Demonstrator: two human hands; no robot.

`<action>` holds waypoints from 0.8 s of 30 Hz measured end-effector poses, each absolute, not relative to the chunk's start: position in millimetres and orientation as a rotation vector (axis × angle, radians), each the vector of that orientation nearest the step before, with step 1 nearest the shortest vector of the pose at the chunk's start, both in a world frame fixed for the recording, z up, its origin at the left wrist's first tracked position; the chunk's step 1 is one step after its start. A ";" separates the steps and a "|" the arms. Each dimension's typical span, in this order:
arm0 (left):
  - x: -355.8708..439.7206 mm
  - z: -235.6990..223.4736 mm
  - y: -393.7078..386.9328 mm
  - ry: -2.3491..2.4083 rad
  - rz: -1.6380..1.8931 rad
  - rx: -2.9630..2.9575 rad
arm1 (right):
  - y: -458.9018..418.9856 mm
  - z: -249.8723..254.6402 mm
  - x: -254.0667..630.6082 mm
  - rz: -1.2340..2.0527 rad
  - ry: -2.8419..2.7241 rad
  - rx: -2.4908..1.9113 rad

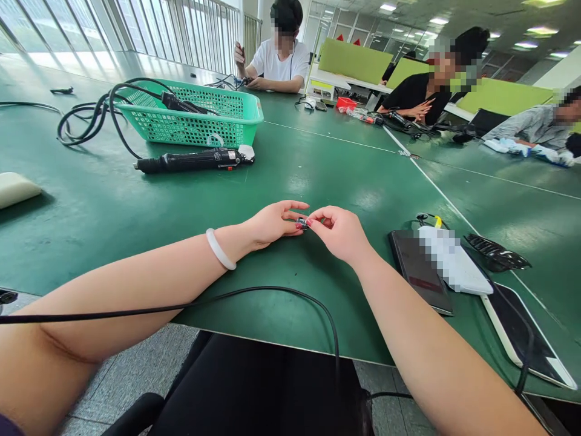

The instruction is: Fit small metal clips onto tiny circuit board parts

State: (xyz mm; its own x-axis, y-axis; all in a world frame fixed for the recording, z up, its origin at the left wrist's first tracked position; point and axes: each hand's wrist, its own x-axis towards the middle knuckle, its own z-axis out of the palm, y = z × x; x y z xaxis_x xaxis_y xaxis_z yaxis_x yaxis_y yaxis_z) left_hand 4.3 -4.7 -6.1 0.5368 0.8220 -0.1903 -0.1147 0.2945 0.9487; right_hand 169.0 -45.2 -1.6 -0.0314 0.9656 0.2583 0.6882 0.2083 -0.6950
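Above the near tabletop [272, 181], the left hand [269, 224] has its grip closed around a small dark part [302, 224]; the right hand [343, 235] pinches its right edge. Looks like close fingertip work, calling next for steadiness.

Person wears smooth, rounded white bangle [220, 249] on left wrist. Fingernails [298, 226] painted deep pinkish red. Forearms [149, 281] bare. Dark purplish sleeve [8, 427] at left upper arm. Plain black clothing [263, 387] over lap, below near edge of desk [200, 197].
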 end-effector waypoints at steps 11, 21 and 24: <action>4.4 -6.4 -5.1 0.777 0.692 1.156 | -43.3 -2.6 166.0 0.494 -1.724 -1.575; 5.1 -3.6 0.8 0.944 0.907 0.977 | -32.2 -19.5 170.4 0.364 -1.969 -1.719; 5.0 -4.3 1.2 0.951 0.906 0.996 | -32.3 -19.4 162.5 0.276 -2.051 -1.699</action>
